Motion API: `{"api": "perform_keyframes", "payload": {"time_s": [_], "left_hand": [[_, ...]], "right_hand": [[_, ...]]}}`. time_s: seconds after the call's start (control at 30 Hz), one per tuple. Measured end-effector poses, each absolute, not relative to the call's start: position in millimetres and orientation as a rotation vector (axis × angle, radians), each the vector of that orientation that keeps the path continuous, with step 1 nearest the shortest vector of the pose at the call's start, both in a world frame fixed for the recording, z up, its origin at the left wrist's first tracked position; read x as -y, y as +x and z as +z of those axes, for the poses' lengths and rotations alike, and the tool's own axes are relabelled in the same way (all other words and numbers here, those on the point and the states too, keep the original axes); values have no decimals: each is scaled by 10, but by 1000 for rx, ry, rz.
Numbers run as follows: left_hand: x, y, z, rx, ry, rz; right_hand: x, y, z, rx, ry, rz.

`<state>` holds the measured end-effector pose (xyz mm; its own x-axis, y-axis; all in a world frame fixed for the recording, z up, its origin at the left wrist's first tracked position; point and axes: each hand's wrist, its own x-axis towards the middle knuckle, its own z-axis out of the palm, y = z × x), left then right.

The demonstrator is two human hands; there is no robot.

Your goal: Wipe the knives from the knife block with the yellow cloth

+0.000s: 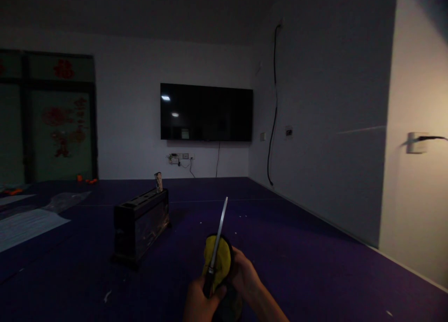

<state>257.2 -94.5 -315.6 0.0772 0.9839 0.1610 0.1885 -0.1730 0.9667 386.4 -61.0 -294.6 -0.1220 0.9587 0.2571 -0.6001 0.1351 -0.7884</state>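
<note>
A knife (219, 231), with a long, narrow metal blade seen almost edge-on and a dark handle, points up and away from me. My left hand (203, 299) is closed around its handle, thumb toward the cloth. A yellow cloth (223, 260) with a dark edge is right behind the lower blade. My right hand (247, 274) grips this cloth from its right side, fingers partly hidden behind it. Whether the cloth touches the blade I cannot tell. Ahead and to the left, a black knife block (142, 226) stands on the table, a speckled handle (158, 182) sticking up from its far end.
The purple-blue tabletop (280, 261) carries small white scraps. Paper sheets (28, 227) and clear plastic (68, 201) lie at the left, with orange objects (91, 181) farther back. A wall rises along the right, and a television (206, 112) hangs ahead.
</note>
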Motion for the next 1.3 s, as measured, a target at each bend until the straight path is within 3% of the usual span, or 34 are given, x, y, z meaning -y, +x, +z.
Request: {"api": "perform_keyframes", "payload": {"time_s": [0.27, 0.5, 0.83, 1.03, 1.3], "left_hand": [[939, 2581, -3155, -1082, 1414, 1174], [960, 2578, -3193, -1223, 1444, 1146], [992, 2586, -3150, -1180, 1462, 1108], [987, 2583, -3251, -1351, 1483, 1098], [966, 2599, -3301, -1219, 1422, 1106]], "right_hand": [[620, 3843, -2860, 1254, -465, 1382], [507, 3919, -2913, 1122, -561, 1133], [601, 3875, -2896, 1181, -461, 1420], [568, 3877, -2927, 1285, -444, 1422], [576, 3837, -2924, 1313, -469, 1296]]}}
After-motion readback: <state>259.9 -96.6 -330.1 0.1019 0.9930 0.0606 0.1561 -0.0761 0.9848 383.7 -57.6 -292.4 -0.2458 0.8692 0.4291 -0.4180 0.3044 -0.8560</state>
